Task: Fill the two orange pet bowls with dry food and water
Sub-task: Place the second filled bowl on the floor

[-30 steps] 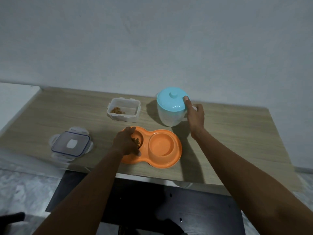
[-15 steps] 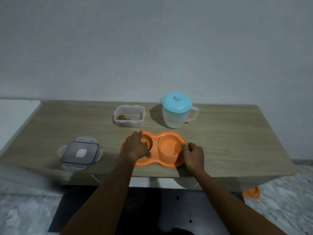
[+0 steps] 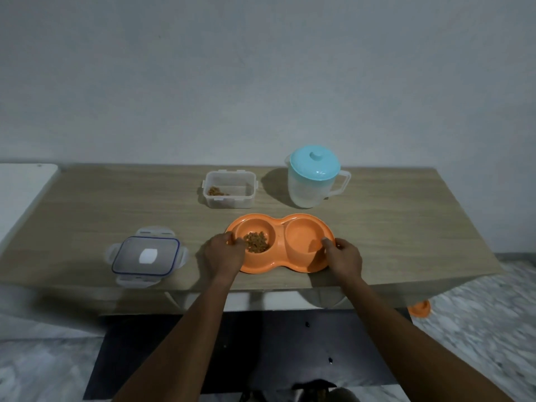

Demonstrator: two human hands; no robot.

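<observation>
An orange double pet bowl lies near the table's front edge. Its left well holds brown dry food; its right well looks glossy, and I cannot tell whether water is in it. My left hand grips the bowl's left rim, and my right hand grips the right rim. Behind the bowl stands a clear food container with a little kibble left in it. To its right is a translucent jug with a light blue lid on.
The container's lid with a blue seal lies flat at the front left of the wooden table. A white surface adjoins the table's left end. A dark mat and marbled floor lie below, with a small orange object on the floor.
My right hand left the jug and came down to the bowl's right rim. My left hand slid from over the food to the left rim. The camera drew back.
</observation>
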